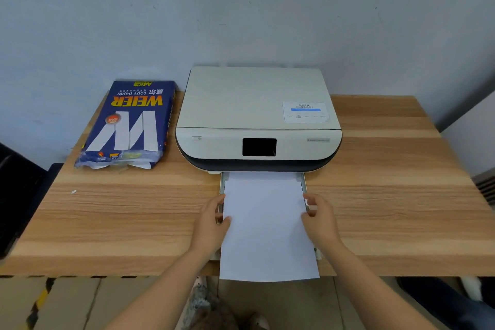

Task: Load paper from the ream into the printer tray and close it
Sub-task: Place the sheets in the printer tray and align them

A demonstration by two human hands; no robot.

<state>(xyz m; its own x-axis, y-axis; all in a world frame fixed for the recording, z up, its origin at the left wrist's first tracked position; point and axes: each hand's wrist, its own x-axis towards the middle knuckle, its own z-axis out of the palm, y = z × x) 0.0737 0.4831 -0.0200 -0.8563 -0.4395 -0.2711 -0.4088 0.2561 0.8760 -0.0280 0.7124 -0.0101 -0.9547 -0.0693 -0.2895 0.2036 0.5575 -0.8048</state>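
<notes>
A beige printer (pixel 257 115) stands at the back of the wooden table (pixel 388 195). Its tray (pixel 222 182) is pulled out toward me, and a stack of white paper (pixel 265 222) lies in it, its near end sticking out past the table's front edge. My left hand (pixel 214 220) grips the stack's left edge, thumb on top. My right hand (pixel 318 218) holds the right edge beside the tray's side rail. The blue ream wrapper (pixel 128 123), torn open at its near end, lies to the left of the printer.
A wall rises right behind the printer. Cardboard boxes (pixel 67 303) sit on the floor below the table's front edge. A dark object (pixel 16 195) stands off the table's left side. A small white scrap (pixel 73 191) lies on the tabletop at left.
</notes>
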